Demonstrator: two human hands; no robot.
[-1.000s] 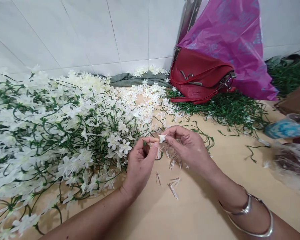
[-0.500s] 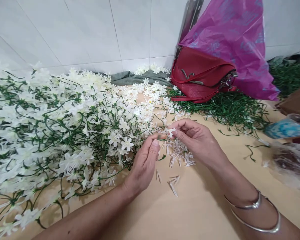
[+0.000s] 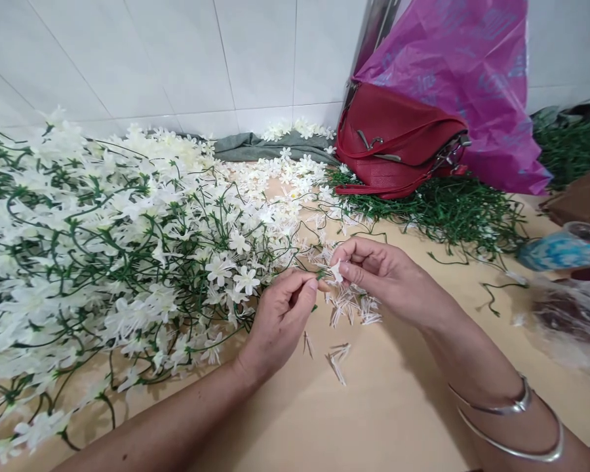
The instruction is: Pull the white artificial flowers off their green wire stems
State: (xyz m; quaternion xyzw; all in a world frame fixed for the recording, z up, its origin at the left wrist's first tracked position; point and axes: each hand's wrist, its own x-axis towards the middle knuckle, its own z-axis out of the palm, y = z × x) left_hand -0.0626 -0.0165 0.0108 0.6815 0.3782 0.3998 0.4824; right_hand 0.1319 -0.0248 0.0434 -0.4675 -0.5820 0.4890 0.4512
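My left hand (image 3: 282, 321) pinches the green stem (image 3: 320, 275) of an artificial flower between thumb and forefinger. Opposite it, my right hand (image 3: 391, 278) grips a small white petal piece (image 3: 335, 271) in its fingertips, right at the stem's tip; I cannot tell whether the two are joined. Below and behind the hands lies a pile of thin white stamens (image 3: 347, 308), with a few loose stamens (image 3: 338, 364) nearer to me. A big heap of white artificial flowers (image 3: 142, 242) on green stems spreads to the left of my left hand.
Loose white blossoms (image 3: 285, 170) lie toward the tiled wall, by a grey-green cloth (image 3: 255, 149). A red handbag (image 3: 398, 141) rests on green stems (image 3: 452, 210), before a purple plastic bag (image 3: 467, 78). At right are a blue-and-white cup (image 3: 560, 249) and a clear plastic bag (image 3: 570, 314).
The left thumb and forefinger have closed together, and the green stem tip now shows between them at the petal piece. Both hands stay close together; the view has shifted slightly.
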